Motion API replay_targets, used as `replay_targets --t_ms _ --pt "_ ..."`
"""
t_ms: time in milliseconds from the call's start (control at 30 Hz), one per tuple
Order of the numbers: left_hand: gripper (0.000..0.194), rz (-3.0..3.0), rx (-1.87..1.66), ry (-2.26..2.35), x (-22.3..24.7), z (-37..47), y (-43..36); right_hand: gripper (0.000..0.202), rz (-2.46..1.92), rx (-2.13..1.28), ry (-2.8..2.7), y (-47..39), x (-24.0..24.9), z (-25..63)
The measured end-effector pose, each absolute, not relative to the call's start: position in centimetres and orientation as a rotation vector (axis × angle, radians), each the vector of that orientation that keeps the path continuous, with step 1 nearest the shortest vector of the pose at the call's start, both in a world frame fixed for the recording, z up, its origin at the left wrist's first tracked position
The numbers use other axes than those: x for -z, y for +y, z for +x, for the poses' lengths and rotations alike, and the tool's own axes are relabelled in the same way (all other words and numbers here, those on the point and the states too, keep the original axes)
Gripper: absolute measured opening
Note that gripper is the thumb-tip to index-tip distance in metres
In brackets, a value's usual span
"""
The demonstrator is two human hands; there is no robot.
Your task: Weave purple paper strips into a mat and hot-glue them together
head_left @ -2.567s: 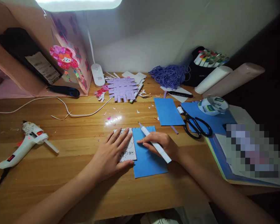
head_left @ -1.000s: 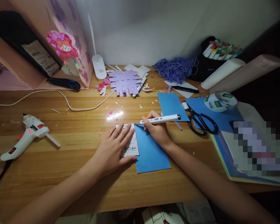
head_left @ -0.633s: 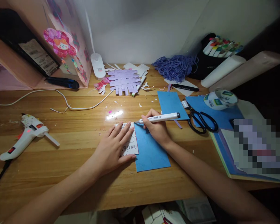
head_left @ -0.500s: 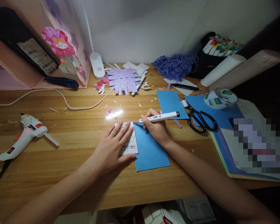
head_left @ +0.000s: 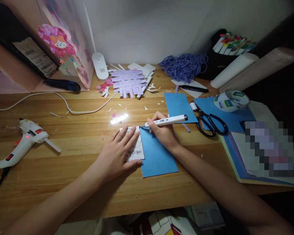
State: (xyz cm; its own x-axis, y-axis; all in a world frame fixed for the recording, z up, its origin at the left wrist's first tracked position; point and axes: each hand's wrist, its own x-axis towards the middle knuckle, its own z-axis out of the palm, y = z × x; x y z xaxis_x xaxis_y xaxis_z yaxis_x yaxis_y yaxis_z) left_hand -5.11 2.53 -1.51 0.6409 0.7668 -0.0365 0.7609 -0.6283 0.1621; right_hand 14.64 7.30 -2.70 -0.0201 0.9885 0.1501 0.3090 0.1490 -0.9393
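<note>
My left hand [head_left: 119,147] lies flat with spread fingers on a white card [head_left: 138,147] with black doodles, pressing it over the left part of a blue sheet [head_left: 159,156]. In my right hand [head_left: 163,130] is a white marker [head_left: 166,120], gripped near its tip. That tip touches down at the card's top right corner, where card and blue sheet meet. Just beyond my right hand lies a second blue sheet [head_left: 180,107]. Black-handled scissors [head_left: 209,122] rest to its right, blades pointing away.
A glue gun [head_left: 24,143] with a lit red light lies at left. Woven purple paper strips [head_left: 128,81], paper scraps and purple yarn [head_left: 183,67] sit along the wall. At right are a tape roll [head_left: 231,100], stacked paper [head_left: 237,156] and a black marker holder [head_left: 218,62].
The whole view has shifted slightly. Both hands keep nearly the same pose, with the marker tip still at the card's top right corner.
</note>
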Motion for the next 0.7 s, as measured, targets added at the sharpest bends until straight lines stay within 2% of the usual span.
replay_targets --t_ms 700 --pt "0.083 2.707 0.003 1.273 1.06 -4.95 2.51 0.027 -1.277 -0.97 -1.543 7.17 2.84 15.02"
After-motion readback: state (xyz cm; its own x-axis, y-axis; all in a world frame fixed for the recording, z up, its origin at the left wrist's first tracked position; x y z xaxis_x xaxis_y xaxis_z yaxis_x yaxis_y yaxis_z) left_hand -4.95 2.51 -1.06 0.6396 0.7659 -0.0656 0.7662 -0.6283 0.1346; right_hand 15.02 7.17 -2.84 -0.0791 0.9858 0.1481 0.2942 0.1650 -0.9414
